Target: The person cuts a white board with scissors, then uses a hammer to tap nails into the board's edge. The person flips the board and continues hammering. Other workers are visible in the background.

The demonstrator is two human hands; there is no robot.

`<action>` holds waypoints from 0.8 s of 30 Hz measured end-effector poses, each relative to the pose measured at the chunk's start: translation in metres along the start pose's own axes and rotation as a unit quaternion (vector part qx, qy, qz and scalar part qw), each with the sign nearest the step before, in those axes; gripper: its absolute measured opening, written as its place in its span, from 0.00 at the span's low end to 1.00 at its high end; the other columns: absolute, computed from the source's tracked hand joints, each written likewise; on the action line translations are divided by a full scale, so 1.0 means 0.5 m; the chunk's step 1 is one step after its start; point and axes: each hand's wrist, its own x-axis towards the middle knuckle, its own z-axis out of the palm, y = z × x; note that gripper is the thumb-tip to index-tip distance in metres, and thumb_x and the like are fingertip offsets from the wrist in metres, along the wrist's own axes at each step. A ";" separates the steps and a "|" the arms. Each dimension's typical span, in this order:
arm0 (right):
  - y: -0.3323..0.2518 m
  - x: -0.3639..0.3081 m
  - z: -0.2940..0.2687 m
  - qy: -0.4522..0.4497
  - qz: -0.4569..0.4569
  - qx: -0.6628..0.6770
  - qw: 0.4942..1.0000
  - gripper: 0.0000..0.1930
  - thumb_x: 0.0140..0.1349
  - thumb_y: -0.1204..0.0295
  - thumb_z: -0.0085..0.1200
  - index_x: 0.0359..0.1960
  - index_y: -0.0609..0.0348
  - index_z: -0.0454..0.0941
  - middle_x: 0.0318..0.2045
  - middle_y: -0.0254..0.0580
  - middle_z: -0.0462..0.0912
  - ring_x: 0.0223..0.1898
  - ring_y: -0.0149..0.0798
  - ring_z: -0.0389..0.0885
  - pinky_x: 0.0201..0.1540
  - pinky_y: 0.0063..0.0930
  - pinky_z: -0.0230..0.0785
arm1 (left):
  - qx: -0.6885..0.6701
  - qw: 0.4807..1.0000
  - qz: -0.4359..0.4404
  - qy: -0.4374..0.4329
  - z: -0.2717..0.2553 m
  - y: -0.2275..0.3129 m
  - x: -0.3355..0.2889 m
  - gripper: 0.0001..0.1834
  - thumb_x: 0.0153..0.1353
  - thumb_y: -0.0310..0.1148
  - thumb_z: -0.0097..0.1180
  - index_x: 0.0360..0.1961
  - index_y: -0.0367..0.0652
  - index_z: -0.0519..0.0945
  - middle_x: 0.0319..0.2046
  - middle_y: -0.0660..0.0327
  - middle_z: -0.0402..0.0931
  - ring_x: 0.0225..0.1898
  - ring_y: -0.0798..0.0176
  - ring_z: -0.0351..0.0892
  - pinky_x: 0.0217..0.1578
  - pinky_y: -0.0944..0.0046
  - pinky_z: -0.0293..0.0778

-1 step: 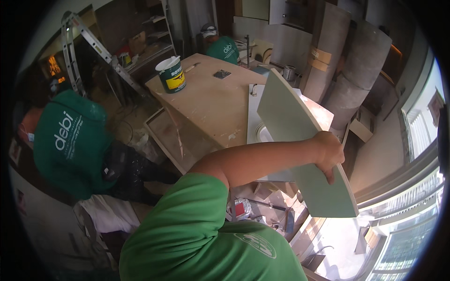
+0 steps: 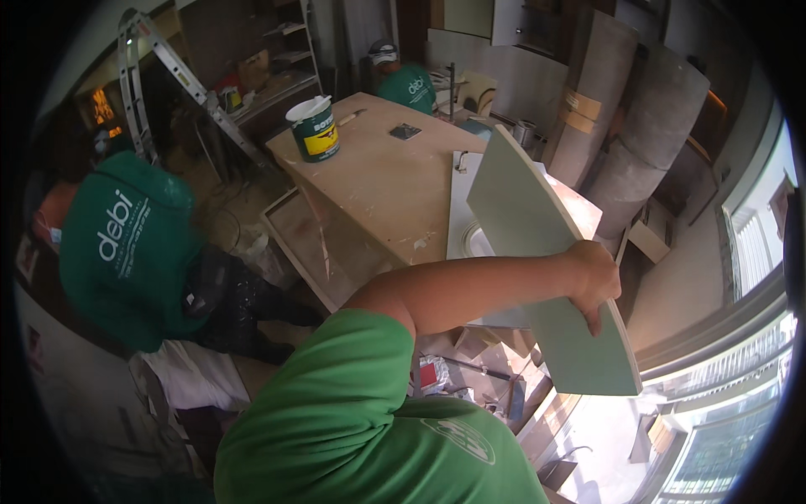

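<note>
My left arm reaches across to the right, and my left hand (image 2: 593, 275) is closed over the long edge of a pale green flat board (image 2: 522, 206). The board stands tilted on edge, its far end over a white panel (image 2: 458, 181) with a round opening partly hidden behind it. That panel lies against the right side of a brown worktable (image 2: 378, 181). My right hand does not show.
On the worktable stand a dark green paint bucket (image 2: 314, 130) and a small dark plate (image 2: 405, 131). A co-worker in green (image 2: 126, 252) bends at left, near a stepladder (image 2: 172, 67); another co-worker (image 2: 407, 88) is beyond the table. Large grey rolls (image 2: 651, 139) stand at right.
The view has shifted slightly, so the scene sits a little further right. My left hand keeps the same hold on the board.
</note>
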 end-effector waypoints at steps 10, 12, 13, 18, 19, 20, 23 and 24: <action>-0.067 0.008 0.006 0.083 -0.049 -0.039 0.995 0.23 0.59 0.67 0.64 0.57 0.53 0.75 0.39 0.36 0.85 0.31 0.31 0.79 0.34 0.28 0.72 | 0.007 1.000 -0.011 -0.007 0.010 0.009 -0.047 0.37 0.48 0.75 0.62 0.39 0.51 0.85 0.34 0.62 0.85 0.43 0.56 0.86 0.42 0.51 0.80; -0.050 -0.002 -0.005 0.101 -0.052 -0.034 0.993 0.23 0.59 0.67 0.64 0.57 0.53 0.75 0.39 0.37 0.85 0.31 0.31 0.79 0.33 0.28 0.72 | 0.026 0.997 0.025 0.063 0.043 -0.006 -0.046 0.37 0.49 0.75 0.62 0.39 0.50 0.84 0.36 0.64 0.83 0.44 0.57 0.84 0.46 0.52 0.77; -0.045 -0.003 -0.013 0.107 -0.057 -0.034 0.992 0.23 0.59 0.68 0.64 0.57 0.54 0.75 0.39 0.37 0.85 0.31 0.31 0.79 0.33 0.28 0.72 | 0.049 0.990 0.047 0.120 0.068 -0.017 -0.049 0.37 0.49 0.75 0.62 0.39 0.50 0.84 0.37 0.65 0.83 0.45 0.59 0.83 0.48 0.53 0.75; -0.006 -0.015 -0.043 0.145 -0.063 -0.018 0.987 0.22 0.59 0.68 0.63 0.56 0.54 0.75 0.39 0.37 0.85 0.29 0.31 0.79 0.32 0.28 0.72 | 0.089 0.983 0.008 0.159 0.065 -0.004 -0.076 0.38 0.49 0.75 0.61 0.41 0.50 0.84 0.41 0.65 0.82 0.50 0.60 0.79 0.55 0.55 0.67; 0.007 -0.016 -0.053 0.152 -0.063 -0.018 0.986 0.22 0.60 0.69 0.63 0.56 0.55 0.75 0.39 0.37 0.85 0.29 0.31 0.79 0.32 0.28 0.72 | 0.084 0.983 -0.015 0.160 0.064 -0.003 -0.084 0.38 0.49 0.75 0.61 0.42 0.50 0.84 0.42 0.64 0.82 0.50 0.58 0.80 0.56 0.53 0.67; 0.021 -0.015 -0.065 0.161 -0.064 -0.016 0.985 0.22 0.60 0.69 0.63 0.56 0.55 0.75 0.39 0.38 0.85 0.29 0.31 0.79 0.32 0.28 0.72 | 0.077 0.983 -0.036 0.162 0.060 -0.005 -0.089 0.39 0.49 0.76 0.60 0.43 0.51 0.85 0.42 0.63 0.83 0.51 0.57 0.81 0.58 0.51 0.67; 0.083 -0.011 -0.102 0.193 -0.062 -0.020 0.979 0.22 0.60 0.69 0.62 0.56 0.55 0.75 0.39 0.38 0.85 0.28 0.31 0.79 0.31 0.28 0.72 | 0.031 0.999 -0.028 0.018 0.013 -0.007 -0.088 0.38 0.50 0.75 0.61 0.43 0.50 0.85 0.39 0.60 0.84 0.49 0.55 0.83 0.59 0.50 0.67; 0.106 -0.005 -0.120 0.201 -0.062 -0.027 0.977 0.22 0.60 0.70 0.62 0.56 0.55 0.75 0.39 0.38 0.85 0.28 0.31 0.79 0.31 0.28 0.72 | 0.041 0.999 -0.011 0.023 0.010 -0.013 -0.086 0.39 0.50 0.74 0.62 0.44 0.49 0.85 0.38 0.59 0.85 0.48 0.54 0.84 0.58 0.50 0.69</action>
